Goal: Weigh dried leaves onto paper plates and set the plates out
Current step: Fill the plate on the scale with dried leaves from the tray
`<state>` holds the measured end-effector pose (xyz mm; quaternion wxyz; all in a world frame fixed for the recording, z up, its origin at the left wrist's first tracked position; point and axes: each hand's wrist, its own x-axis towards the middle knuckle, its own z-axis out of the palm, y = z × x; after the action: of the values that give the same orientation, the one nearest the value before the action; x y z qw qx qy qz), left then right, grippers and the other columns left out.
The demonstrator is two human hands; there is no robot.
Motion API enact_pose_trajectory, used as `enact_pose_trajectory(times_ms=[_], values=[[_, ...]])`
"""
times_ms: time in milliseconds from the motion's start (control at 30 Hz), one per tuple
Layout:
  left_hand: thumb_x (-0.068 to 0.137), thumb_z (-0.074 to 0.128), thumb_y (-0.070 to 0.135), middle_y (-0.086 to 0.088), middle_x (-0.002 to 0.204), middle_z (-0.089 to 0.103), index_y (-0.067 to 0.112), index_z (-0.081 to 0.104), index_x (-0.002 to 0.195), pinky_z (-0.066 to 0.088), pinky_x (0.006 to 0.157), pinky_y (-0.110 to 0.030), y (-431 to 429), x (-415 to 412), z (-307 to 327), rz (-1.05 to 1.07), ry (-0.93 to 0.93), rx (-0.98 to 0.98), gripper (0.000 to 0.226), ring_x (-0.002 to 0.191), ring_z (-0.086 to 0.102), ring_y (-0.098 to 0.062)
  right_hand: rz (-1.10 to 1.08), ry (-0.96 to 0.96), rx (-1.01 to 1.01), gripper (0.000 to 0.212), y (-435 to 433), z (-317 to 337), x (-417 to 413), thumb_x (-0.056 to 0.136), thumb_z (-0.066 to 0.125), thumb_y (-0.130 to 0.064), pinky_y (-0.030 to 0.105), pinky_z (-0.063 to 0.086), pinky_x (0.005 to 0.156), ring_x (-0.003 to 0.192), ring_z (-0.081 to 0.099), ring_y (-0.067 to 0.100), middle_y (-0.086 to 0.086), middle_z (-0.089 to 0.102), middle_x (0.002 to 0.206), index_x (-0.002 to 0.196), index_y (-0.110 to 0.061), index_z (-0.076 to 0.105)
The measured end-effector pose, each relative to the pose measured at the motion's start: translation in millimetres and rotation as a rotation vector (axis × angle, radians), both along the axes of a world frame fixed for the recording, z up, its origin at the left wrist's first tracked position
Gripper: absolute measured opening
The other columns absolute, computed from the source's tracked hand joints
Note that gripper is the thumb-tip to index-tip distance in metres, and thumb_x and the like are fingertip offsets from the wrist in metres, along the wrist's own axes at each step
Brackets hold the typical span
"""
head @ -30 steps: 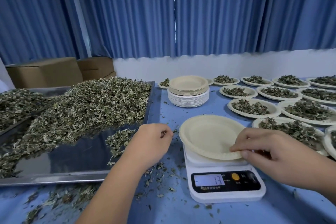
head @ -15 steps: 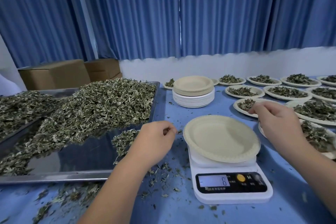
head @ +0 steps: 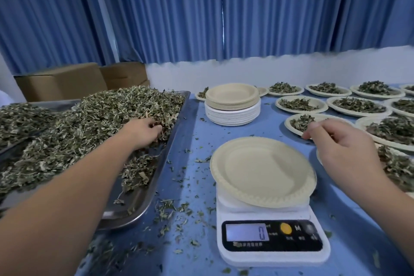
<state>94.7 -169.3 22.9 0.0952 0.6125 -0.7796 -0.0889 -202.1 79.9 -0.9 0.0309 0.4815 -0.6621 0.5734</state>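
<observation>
An empty beige paper plate point(head: 262, 170) sits on a white digital scale point(head: 272, 237) whose display reads 0. To the left, a metal tray point(head: 143, 195) holds a big heap of dried leaves point(head: 89, 123). My left hand point(head: 143, 129) reaches into the heap near the tray's right edge, its fingers curled into the leaves. My right hand point(head: 336, 143) hovers above the table to the right of the plate, fingers loosely curled and holding nothing.
A stack of empty plates point(head: 231, 103) stands behind the scale. Several filled plates point(head: 300, 104) cover the table at the right. Loose leaf bits point(head: 177, 206) litter the blue table. Cardboard boxes point(head: 60, 80) sit at the back left, in front of blue curtains.
My left hand moved from the table edge into the leaf heap on the tray. My right hand let go of the plate and lifted to its right. The scale reading dropped from 13 to 0.
</observation>
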Motion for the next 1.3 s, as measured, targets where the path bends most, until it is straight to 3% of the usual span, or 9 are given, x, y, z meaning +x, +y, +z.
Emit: enact_pose_trajectory(times_ms=[167,267,367,500,700,867,1033,1167,1300], values=[[0.093,0.029,0.066,-0.006,0.152,0.038,0.019,0.044,0.144,0.032,0.113,-0.047,7,-10,6,-0.085,0.041,0.382,0.070,0.138,0.038,-0.030,0.032,0.032,0.012,0.032,-4,0,-3,0.095,0.053,-0.025,0.013,0.029,0.041,0.045,0.037,0.009,0.013,0.046,0.057,0.066,-0.023,0.064],[0.094,0.044,0.059,-0.003,0.142,0.050,0.017,0.051,0.137,0.056,0.082,-0.040,12,-11,30,-0.045,0.096,0.445,0.061,0.128,0.049,-0.025,0.029,0.012,0.006,0.031,-3,-1,-5,0.095,0.053,-0.025,0.014,0.027,0.039,0.043,0.036,0.008,0.009,0.039,0.049,0.066,-0.020,0.064],[0.098,0.039,0.055,-0.003,0.110,0.070,0.016,0.067,0.109,0.051,0.070,-0.032,22,-11,44,-0.058,-0.063,0.418,0.049,0.092,0.068,-0.021,0.031,0.004,0.012,0.030,0,-1,-5,0.095,0.053,-0.024,0.014,0.025,0.038,0.041,0.035,0.009,0.001,0.035,0.044,0.068,-0.020,0.065],[0.099,0.020,0.059,-0.015,0.152,0.037,0.004,0.053,0.135,0.032,0.110,-0.042,42,-14,27,-0.081,-0.200,0.091,0.073,0.136,0.040,-0.031,0.026,0.011,0.027,0.030,3,1,-4,0.095,0.053,-0.024,0.013,0.027,0.037,0.040,0.039,0.008,-0.004,0.039,0.041,0.067,-0.025,0.064],[0.082,0.021,0.079,-0.006,0.154,0.034,0.018,0.039,0.146,0.019,0.117,-0.051,84,11,19,-0.072,0.041,0.495,0.091,0.140,0.034,-0.030,0.019,0.029,0.036,0.029,4,2,-1,0.094,0.054,-0.026,0.012,0.030,0.040,0.047,0.043,0.009,0.012,0.052,0.054,0.068,-0.025,0.066],[0.078,0.023,0.075,0.003,0.128,0.062,0.030,0.062,0.121,0.042,0.101,-0.035,116,34,18,-0.158,0.070,0.214,0.074,0.110,0.060,-0.013,0.027,0.049,0.038,0.032,6,4,0,0.095,0.054,-0.026,0.013,0.029,0.039,0.045,0.043,0.007,0.014,0.048,0.052,0.065,-0.027,0.063],[0.078,0.015,0.076,0.011,0.145,0.046,0.042,0.042,0.141,0.032,0.095,-0.028,142,48,0,-0.172,-0.054,0.155,0.077,0.129,0.045,-0.015,0.036,0.039,0.043,0.031,8,3,1,0.096,0.053,-0.026,0.012,0.026,0.036,0.040,0.040,0.007,0.000,0.036,0.042,0.067,-0.026,0.064],[0.084,0.020,0.073,0.014,0.116,0.064,0.041,0.059,0.122,0.039,0.073,-0.020,147,53,-7,-0.170,-0.037,0.125,0.062,0.097,0.058,-0.009,0.036,0.047,0.058,0.030,8,3,4,0.096,0.053,-0.026,0.011,0.024,0.034,0.037,0.039,0.007,-0.002,0.041,0.041,0.069,-0.024,0.066],[0.081,0.020,0.074,0.010,0.103,0.069,0.032,0.065,0.111,0.040,0.074,-0.016,152,57,-9,-0.197,-0.034,0.057,0.069,0.090,0.061,-0.004,0.032,0.056,0.050,0.029,10,4,7,0.096,0.052,-0.026,0.010,0.025,0.034,0.036,0.039,0.007,-0.005,0.041,0.039,0.070,-0.022,0.066]])
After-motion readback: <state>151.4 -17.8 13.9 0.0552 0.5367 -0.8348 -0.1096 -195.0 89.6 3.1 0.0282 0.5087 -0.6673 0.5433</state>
